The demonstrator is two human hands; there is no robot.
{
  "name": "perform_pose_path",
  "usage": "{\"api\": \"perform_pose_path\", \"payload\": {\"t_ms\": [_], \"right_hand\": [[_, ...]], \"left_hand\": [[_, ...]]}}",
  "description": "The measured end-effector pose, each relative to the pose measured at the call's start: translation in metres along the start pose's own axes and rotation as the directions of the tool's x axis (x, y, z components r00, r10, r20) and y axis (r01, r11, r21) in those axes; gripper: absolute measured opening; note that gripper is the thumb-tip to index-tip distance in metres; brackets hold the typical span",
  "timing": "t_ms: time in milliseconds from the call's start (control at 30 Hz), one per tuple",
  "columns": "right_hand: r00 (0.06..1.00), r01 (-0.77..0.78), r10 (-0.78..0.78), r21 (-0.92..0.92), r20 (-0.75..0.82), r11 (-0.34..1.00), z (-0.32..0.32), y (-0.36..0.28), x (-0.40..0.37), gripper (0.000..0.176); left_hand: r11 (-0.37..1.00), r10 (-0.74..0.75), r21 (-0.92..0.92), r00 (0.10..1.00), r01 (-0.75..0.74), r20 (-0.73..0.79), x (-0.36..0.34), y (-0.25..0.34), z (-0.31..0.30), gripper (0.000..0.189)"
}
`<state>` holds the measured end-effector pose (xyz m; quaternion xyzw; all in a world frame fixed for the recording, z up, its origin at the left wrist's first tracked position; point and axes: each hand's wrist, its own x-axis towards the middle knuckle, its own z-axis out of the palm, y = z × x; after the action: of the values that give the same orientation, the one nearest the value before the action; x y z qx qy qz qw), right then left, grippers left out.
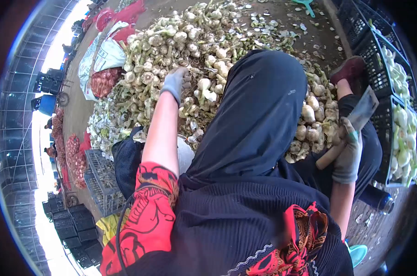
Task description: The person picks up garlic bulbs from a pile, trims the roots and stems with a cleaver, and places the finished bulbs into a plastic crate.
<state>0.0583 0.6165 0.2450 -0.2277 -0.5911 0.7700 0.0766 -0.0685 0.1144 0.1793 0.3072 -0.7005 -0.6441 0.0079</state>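
My left hand [175,83], in a grey glove, reaches over the large heap of garlic [148,64]; its fingertips are near the bulbs, and whether they hold one I cannot make out. My right hand [348,154], also gloved, is closed around the wooden handle of a broad-bladed knife [363,109], its blade pointing up and away at the right. Peeled-looking white bulbs [207,89] lie just right of my left hand. More garlic bulbs [312,115] lie between my dark-clothed legs, below the raised knee.
Black crates [394,99] holding trimmed garlic stand at the right edge. A blue bottle [377,198] lies near them. On the left are a grey crate [100,179], red mesh sacks [105,83], a white sack [109,54] and stacked black crates [75,225]. A green object [306,5] lies at the top.
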Motion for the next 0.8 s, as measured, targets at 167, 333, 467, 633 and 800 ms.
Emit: {"api": "perform_pose_path", "payload": {"t_ms": [167,333,467,633,800], "right_hand": [[0.997,-0.07,0.068,-0.044,-0.047,0.997,0.004,0.013,0.012,0.016],[0.989,-0.151,0.149,-0.114,-0.021,0.982,0.009,0.019,0.023,0.017],[0.98,-0.2,0.199,-0.21,-0.026,0.957,0.023,0.025,0.034,0.018],[0.981,-0.189,0.19,-0.408,-0.039,0.893,0.036,0.04,0.049,0.016],[0.97,-0.232,0.234,-0.508,-0.061,0.829,0.055,0.047,0.056,0.016]], "left_hand": [[0.789,0.014,0.614,1.0,-0.02,0.016,0.086,-0.06,-0.023,0.048],[0.607,-0.11,0.795,0.991,0.002,0.081,0.113,-0.094,-0.013,0.061],[0.363,-0.255,0.92,0.965,0.147,-0.054,0.124,-0.091,0.016,0.082],[0.173,-0.376,0.982,0.927,0.073,-0.002,0.137,-0.097,0.036,0.091],[0.24,-0.23,0.971,0.971,-0.01,0.067,0.131,-0.109,0.025,0.077]]}}
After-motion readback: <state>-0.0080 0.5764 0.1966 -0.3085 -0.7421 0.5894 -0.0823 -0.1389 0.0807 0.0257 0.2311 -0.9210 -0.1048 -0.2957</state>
